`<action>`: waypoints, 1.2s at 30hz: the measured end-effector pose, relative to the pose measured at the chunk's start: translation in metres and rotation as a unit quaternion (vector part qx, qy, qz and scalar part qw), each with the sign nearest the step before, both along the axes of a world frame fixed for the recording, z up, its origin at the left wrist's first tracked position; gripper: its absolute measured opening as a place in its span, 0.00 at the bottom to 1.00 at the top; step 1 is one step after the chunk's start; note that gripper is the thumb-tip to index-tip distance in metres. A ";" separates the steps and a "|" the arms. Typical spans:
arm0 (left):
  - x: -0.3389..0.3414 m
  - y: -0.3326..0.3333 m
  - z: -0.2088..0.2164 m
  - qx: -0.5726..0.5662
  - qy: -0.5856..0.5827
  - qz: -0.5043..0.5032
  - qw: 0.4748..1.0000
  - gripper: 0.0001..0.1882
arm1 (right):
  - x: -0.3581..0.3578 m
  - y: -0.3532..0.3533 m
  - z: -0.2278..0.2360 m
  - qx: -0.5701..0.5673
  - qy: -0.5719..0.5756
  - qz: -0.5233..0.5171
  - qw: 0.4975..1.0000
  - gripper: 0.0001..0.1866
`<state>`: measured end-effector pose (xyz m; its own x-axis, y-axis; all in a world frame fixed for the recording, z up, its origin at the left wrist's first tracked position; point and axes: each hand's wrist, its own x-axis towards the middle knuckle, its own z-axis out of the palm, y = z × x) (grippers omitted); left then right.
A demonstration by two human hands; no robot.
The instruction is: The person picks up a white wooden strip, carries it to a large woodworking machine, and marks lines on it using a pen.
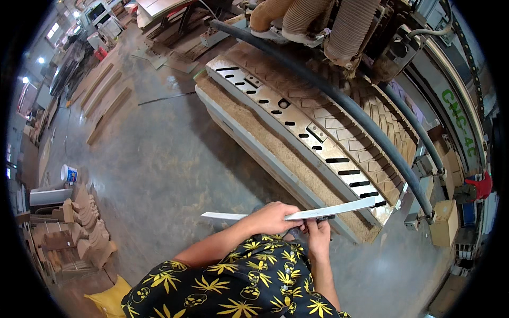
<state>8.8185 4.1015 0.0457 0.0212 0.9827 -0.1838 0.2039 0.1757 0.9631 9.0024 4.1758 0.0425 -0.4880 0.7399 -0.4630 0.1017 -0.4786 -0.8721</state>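
Left hand [273,217]: closed about the middle of a long pale strip [339,208], back of the hand upward.
Right hand [318,237]: fingertips drawn together by a small dark object [324,218] under the strip; whether they pinch it, I cannot tell (the strip hides much).
Strip: slim and slightly curved, held across the front of a patterned shirt [212,286], its right end overlapping my view of the slotted metal rail [328,151].
Machine: sawdust [265,133] beside the rail, curved wooden pieces [366,124] beyond, ribbed ducts [352,26] above.
Floor: boards [108,115] and a white bucket [69,174].
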 end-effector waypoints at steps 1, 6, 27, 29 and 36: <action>0.002 0.002 0.004 0.000 0.000 0.004 1.000 0.12 | 0.001 0.002 -0.001 0.010 0.020 -0.007 1.000 0.11; 0.027 0.014 0.010 0.030 0.061 0.006 0.998 0.12 | 0.021 0.008 0.001 0.015 0.025 -0.063 0.998 0.08; 0.014 -0.022 0.011 -0.192 0.029 0.082 0.978 0.11 | 0.240 0.103 0.040 0.227 0.123 -0.477 0.840 0.09; -0.010 -0.044 0.001 -0.141 0.062 0.118 0.981 0.11 | 0.271 0.109 0.066 0.248 0.141 -0.485 0.827 0.09; 0.035 -0.006 0.013 -0.136 0.136 0.105 0.976 0.09 | 0.232 0.089 0.045 0.345 0.011 -0.391 0.854 0.03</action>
<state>8.8535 4.0956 0.0584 -0.2614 0.8745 -0.4085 0.3779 0.4822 0.7904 9.2346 4.2648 0.0877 0.2762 0.9364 0.2163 -0.0330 0.2342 -0.9716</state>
